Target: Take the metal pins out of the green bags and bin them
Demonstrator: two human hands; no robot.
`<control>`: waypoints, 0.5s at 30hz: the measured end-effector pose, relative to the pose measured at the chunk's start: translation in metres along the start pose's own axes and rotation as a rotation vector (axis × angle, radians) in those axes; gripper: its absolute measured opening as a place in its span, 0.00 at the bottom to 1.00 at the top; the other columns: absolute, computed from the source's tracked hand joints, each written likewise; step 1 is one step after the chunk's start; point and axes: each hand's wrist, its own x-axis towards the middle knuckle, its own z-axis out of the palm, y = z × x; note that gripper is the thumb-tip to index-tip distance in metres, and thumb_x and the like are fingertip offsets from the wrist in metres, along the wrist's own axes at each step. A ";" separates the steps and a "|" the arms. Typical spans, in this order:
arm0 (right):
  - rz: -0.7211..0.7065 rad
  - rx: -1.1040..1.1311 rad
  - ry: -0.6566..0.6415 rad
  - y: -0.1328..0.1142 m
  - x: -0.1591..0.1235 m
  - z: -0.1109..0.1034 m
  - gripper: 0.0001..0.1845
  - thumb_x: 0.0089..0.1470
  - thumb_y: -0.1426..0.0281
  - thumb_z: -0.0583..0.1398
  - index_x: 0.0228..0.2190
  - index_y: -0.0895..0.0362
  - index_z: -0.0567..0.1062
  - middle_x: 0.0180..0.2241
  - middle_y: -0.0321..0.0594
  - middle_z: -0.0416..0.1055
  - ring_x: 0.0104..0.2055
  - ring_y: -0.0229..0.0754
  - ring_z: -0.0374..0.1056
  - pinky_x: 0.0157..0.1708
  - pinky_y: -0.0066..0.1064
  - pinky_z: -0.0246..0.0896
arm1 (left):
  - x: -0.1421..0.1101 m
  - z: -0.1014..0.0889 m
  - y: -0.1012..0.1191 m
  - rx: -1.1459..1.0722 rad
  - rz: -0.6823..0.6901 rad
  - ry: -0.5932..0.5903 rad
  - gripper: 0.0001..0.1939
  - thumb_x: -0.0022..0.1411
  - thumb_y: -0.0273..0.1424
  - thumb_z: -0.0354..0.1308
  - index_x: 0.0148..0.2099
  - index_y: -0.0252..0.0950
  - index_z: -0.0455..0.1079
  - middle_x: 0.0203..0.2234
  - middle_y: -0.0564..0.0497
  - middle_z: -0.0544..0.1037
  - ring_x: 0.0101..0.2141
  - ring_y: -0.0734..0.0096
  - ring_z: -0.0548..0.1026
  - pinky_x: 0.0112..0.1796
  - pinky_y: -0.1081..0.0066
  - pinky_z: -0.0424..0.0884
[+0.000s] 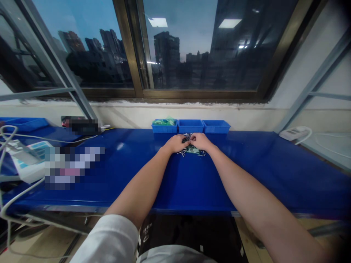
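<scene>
We have both arms stretched out over the blue table [246, 171], and our left hand [175, 143] and right hand [201, 141] meet at a small heap of metal parts [192, 149] lying on the tabletop, just in front of a row of three blue bins [190, 126]. Our fingertips come together over the top of the heap and seem to pinch at a little tangle of the parts between them, though the pieces are too small for us to tell exactly what each finger grips. The leftmost bin [164, 126] holds something green; the other two look bare from here. Off to the right sits a white power strip [294, 133], and white cables [16, 197] trail along the left edge.
</scene>
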 end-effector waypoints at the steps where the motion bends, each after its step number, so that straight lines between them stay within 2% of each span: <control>1: -0.005 0.000 -0.003 0.000 0.000 0.000 0.05 0.47 0.70 0.59 0.28 0.55 0.76 0.29 0.38 0.75 0.32 0.39 0.68 0.32 0.27 0.57 | 0.000 0.000 0.000 0.001 -0.002 -0.002 0.21 0.63 0.43 0.48 0.49 0.35 0.71 0.45 0.44 0.75 0.46 0.59 0.73 0.46 0.66 0.67; 5: -0.042 -0.017 -0.003 0.000 0.001 -0.001 0.05 0.47 0.71 0.58 0.28 0.56 0.75 0.29 0.38 0.73 0.33 0.39 0.66 0.35 0.28 0.57 | -0.001 -0.002 0.001 0.006 0.002 -0.002 0.22 0.63 0.43 0.47 0.49 0.34 0.71 0.45 0.43 0.75 0.46 0.59 0.72 0.47 0.65 0.67; 9: -0.128 -0.114 0.051 0.000 0.003 0.000 0.05 0.47 0.72 0.59 0.28 0.57 0.76 0.33 0.43 0.68 0.39 0.43 0.63 0.45 0.33 0.55 | -0.001 -0.002 0.002 0.007 0.016 -0.005 0.21 0.63 0.43 0.47 0.48 0.35 0.71 0.45 0.44 0.76 0.46 0.60 0.72 0.47 0.66 0.67; 15: -0.132 -0.177 -0.049 -0.001 0.004 0.005 0.07 0.52 0.74 0.55 0.29 0.57 0.73 0.35 0.44 0.67 0.41 0.43 0.61 0.47 0.35 0.53 | 0.000 -0.001 0.001 -0.009 0.010 0.004 0.22 0.63 0.45 0.47 0.47 0.35 0.71 0.44 0.44 0.76 0.45 0.60 0.73 0.46 0.65 0.68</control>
